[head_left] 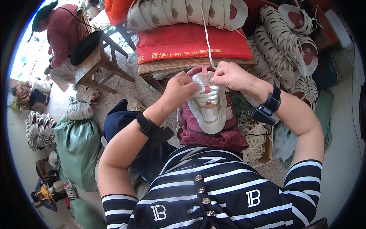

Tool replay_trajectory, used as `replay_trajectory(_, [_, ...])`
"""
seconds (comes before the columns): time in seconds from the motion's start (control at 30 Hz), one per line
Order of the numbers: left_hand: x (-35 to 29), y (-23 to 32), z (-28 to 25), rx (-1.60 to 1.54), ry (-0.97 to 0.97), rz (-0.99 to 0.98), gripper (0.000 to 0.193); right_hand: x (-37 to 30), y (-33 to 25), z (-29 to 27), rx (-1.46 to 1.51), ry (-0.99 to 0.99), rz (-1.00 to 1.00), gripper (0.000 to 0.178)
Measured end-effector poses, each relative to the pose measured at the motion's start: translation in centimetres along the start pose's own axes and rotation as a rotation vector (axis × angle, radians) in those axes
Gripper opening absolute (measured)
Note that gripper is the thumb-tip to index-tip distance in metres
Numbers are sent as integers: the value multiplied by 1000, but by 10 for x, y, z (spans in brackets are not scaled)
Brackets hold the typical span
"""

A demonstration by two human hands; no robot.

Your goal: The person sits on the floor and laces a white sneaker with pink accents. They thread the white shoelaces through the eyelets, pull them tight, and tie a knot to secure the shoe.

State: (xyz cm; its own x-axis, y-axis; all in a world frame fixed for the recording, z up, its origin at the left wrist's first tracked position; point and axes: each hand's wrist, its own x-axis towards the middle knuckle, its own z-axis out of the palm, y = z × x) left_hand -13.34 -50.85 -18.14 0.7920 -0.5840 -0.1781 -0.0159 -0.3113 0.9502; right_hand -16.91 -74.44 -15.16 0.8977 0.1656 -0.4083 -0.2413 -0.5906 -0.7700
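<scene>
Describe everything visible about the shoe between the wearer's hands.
The shoe is white and beige, with a smooth-looking pale toe, a perforated-looking pale tongue and pinkish-red accents by the opening. White lace crosses its front in several rows; one loose length runs upward past the right hand. It lies toe toward the wearer on burgundy striped cloth. The left hand and right hand touch opposite sides of the lacing. Its underside is hidden.

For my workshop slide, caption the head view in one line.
Left hand and right hand at the white laces of a pale shoe upper, over striped maroon cloth.
</scene>
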Motion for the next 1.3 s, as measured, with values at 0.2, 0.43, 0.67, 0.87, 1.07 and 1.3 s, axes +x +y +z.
replay_trajectory(0.2, [-15, 41, 11, -119, 204, 277, 25, -15, -5, 12, -18, 190, -331, 19])
replay_trajectory(0.43, [-25, 130, -18, 9, 341, 668, 21, -60, -94, -7, 378, 84, -508, 15])
replay_trajectory(0.67, [-18, 55, 15, -507, 307, 188, 22, -33, -65, 4, 580, 88, -530, 19])
replay_trajectory(0.87, [-31, 55, 49, -432, 143, 243, 19, -18, -58, 11, 132, 450, -720, 18])
replay_trajectory(1.07, [-33, 44, 23, -580, 134, 134, 28, -24, -55, 8, 865, 235, -444, 24])
replay_trajectory(1.3, [-32, -18, -56, -581, 343, -48, 30, -49, 16, -40, 437, 643, -329, 37])
